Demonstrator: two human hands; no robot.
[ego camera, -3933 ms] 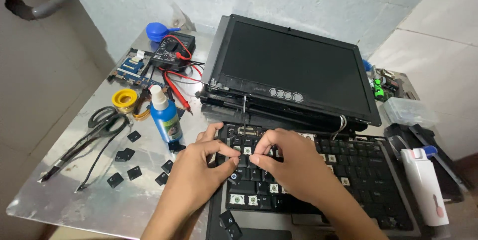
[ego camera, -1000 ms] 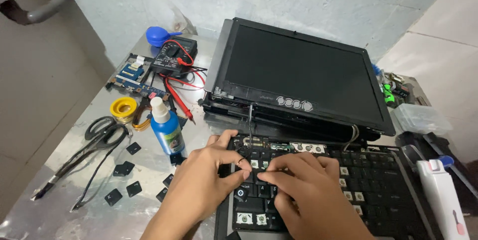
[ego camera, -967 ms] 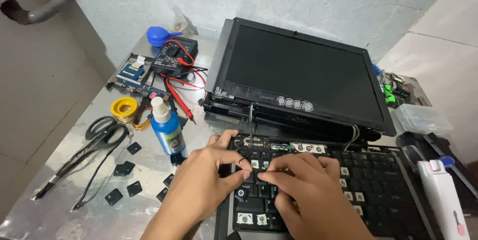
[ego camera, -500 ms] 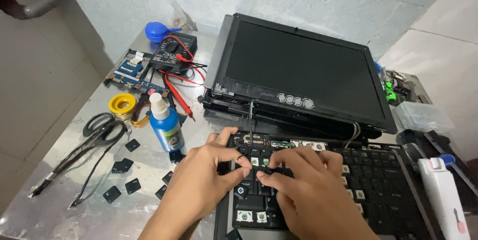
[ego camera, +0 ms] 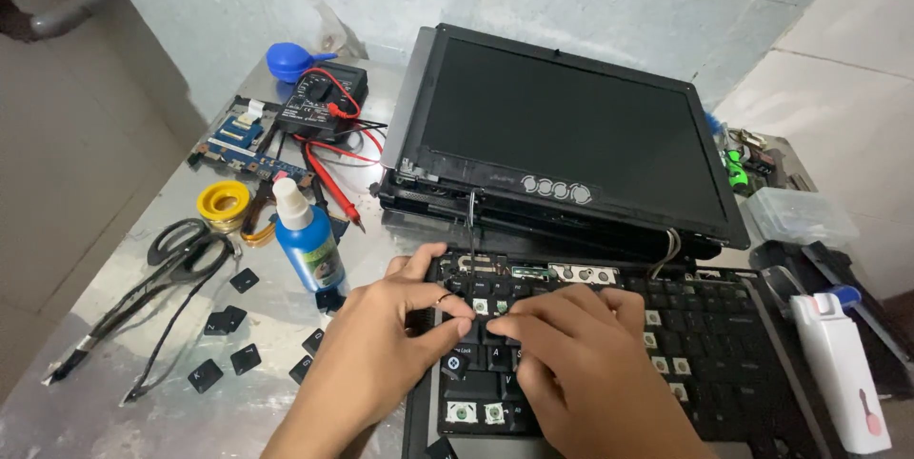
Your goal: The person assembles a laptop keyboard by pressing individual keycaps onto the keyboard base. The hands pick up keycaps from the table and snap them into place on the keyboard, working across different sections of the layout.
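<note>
We log the black keyboard (ego camera: 609,354) lying on the metal table (ego camera: 143,411), several keys off, bare sockets showing; loose keycaps (ego camera: 228,345) lie left. Our left hand (ego camera: 381,364) and right hand (ego camera: 590,373) press fingertips together on one key; most remain seated. Clear plastic box (ego camera: 798,216): contents indiscernible.

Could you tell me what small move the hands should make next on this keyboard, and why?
Probably press the keycap down until it seats. The left hand and right hand meet fingertip to fingertip on it in the keyboard, bare sockets show nearby, and loose keycaps lie on the table.
</note>
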